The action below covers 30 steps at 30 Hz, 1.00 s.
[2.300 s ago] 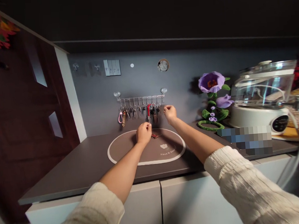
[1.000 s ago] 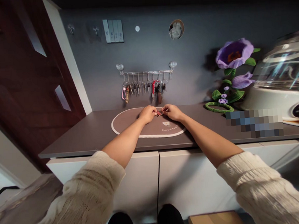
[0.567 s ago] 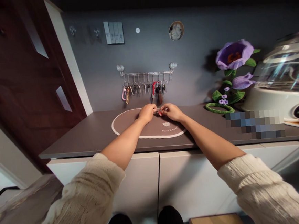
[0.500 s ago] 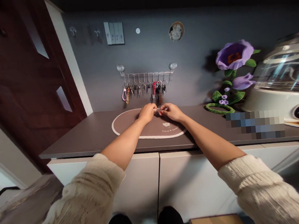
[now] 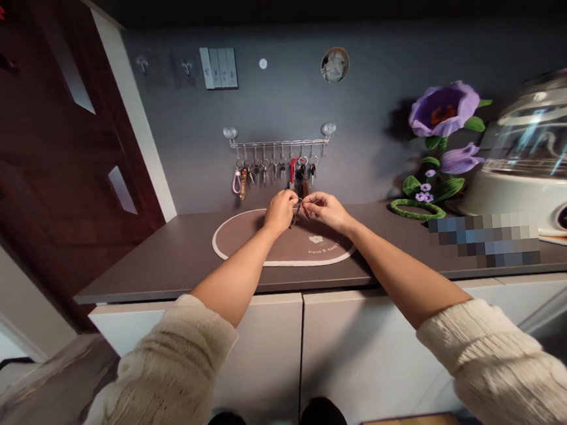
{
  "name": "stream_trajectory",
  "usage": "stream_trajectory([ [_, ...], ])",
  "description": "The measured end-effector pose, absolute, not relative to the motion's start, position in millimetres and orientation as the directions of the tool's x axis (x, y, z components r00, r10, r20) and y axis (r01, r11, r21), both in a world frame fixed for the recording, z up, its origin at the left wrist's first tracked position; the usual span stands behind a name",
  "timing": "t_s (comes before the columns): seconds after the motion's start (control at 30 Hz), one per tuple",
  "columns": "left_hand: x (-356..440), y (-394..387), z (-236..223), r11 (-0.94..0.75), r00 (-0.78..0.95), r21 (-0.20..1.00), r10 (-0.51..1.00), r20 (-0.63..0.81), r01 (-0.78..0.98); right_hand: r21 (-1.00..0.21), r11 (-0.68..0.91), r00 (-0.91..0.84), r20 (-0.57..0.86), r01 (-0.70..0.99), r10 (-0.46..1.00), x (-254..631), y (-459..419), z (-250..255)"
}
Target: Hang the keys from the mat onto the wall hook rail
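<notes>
My left hand (image 5: 279, 211) and my right hand (image 5: 326, 209) meet above the oval brown mat (image 5: 246, 240) on the dark countertop. Both are pinched on a small key ring with a red tag (image 5: 299, 208), held between the fingertips just over the mat's back edge. Directly behind the hands, a metal hook rail (image 5: 278, 143) on the grey wall carries several key bunches (image 5: 273, 171), among them a pink loop and a red tag.
A dark wooden door (image 5: 38, 160) stands at the left. Purple artificial flowers (image 5: 440, 118) and a white appliance with a clear lid (image 5: 539, 153) sit at the right. White cabinet doors (image 5: 275, 351) lie below the countertop (image 5: 169, 261).
My right hand came down from the hook rail to join the left. Both hands have since lifted the key ring slightly off the mat, towards the rail.
</notes>
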<state>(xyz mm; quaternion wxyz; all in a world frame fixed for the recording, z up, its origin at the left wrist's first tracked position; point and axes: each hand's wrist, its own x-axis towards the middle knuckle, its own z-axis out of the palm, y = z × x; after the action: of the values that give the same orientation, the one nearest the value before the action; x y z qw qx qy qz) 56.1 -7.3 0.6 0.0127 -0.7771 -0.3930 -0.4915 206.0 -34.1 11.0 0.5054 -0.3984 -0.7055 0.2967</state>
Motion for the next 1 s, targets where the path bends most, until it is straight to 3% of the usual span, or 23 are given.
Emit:
stream_trajectory([
  [0.2,58.1,-10.0,3.3,-0.722,0.177,0.383,0.568,0.804,0.576,-0.828,0.531,-0.138,0.514,0.181,0.847,205.5,-34.9,12.8],
  [0.7,67.8,-17.5,4.1,-0.745,0.11,0.554,0.628,0.771,0.372,-0.826,0.554,-0.139,0.539,0.104,0.831,209.4,-25.0,3.9],
  [1.0,66.9,-25.6,1.6,-0.723,0.182,0.407,0.585,0.79,0.558,-0.821,0.566,-0.094,0.559,0.072,0.824,216.2,-22.5,3.5],
])
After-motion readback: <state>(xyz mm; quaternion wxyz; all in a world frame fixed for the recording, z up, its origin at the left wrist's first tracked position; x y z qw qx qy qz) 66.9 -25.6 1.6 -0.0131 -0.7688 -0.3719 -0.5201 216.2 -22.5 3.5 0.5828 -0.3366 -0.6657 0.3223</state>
